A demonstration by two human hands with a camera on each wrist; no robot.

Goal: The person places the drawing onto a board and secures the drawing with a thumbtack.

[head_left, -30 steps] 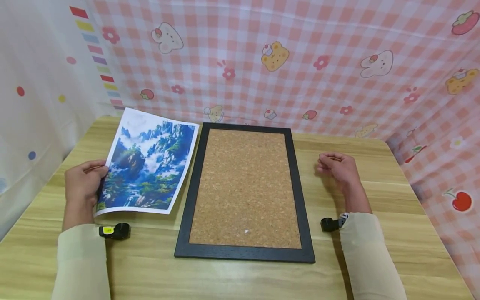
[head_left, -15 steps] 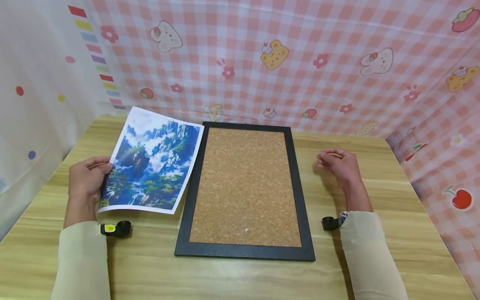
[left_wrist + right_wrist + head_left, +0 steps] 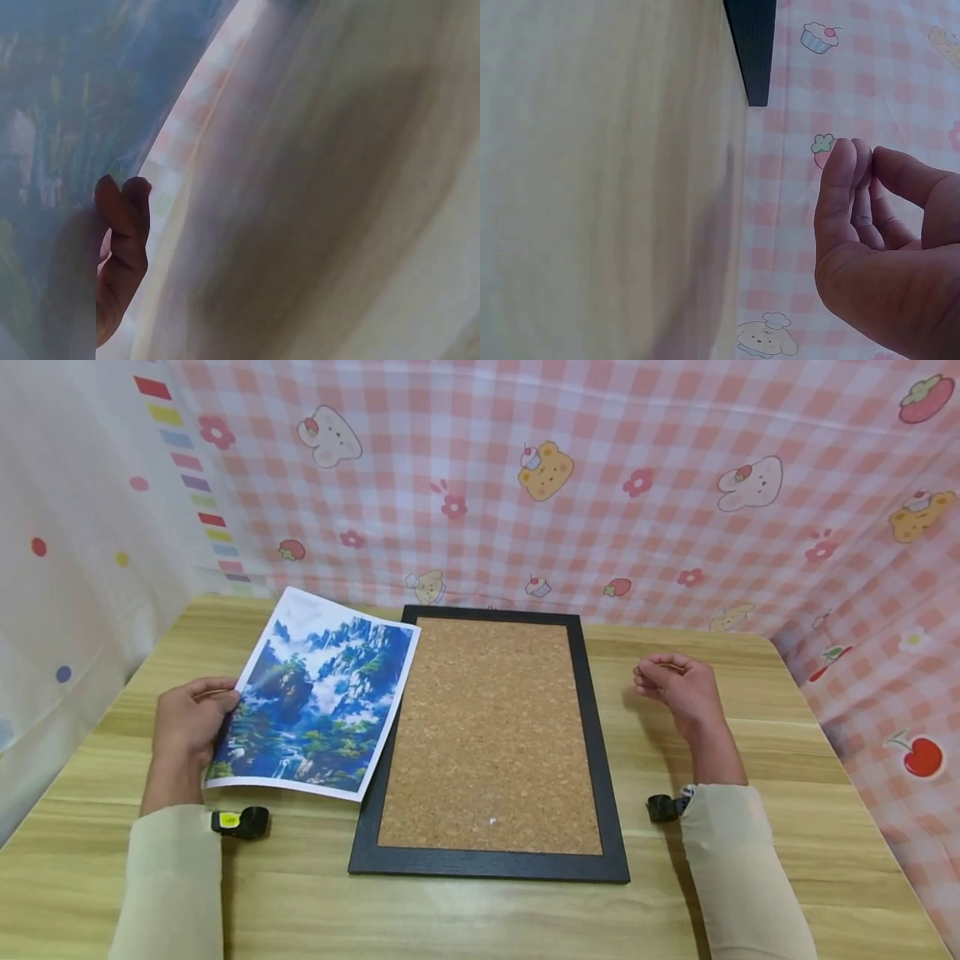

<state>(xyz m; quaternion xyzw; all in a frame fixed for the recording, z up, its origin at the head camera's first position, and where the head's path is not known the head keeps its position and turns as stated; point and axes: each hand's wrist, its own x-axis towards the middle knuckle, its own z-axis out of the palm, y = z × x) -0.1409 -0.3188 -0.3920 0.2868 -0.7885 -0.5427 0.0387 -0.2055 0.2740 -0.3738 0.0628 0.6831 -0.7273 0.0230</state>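
No text readable, the yellow label (image 3: 229, 821) on the left wrist camera (image 3: 257, 822) illegible.

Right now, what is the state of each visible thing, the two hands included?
Brown cork board in black rectangular frame: flat on the pale wooden table, cork upward.
White-bordered paper print of blue mountains: held up, slightly bowed, covering part of the frame's left side in the head view.
Left hand: grip on the print's left edge.
Right hand: fingers loosely curled, holding nothing.
Pink checked cloth: hanging behind the table.
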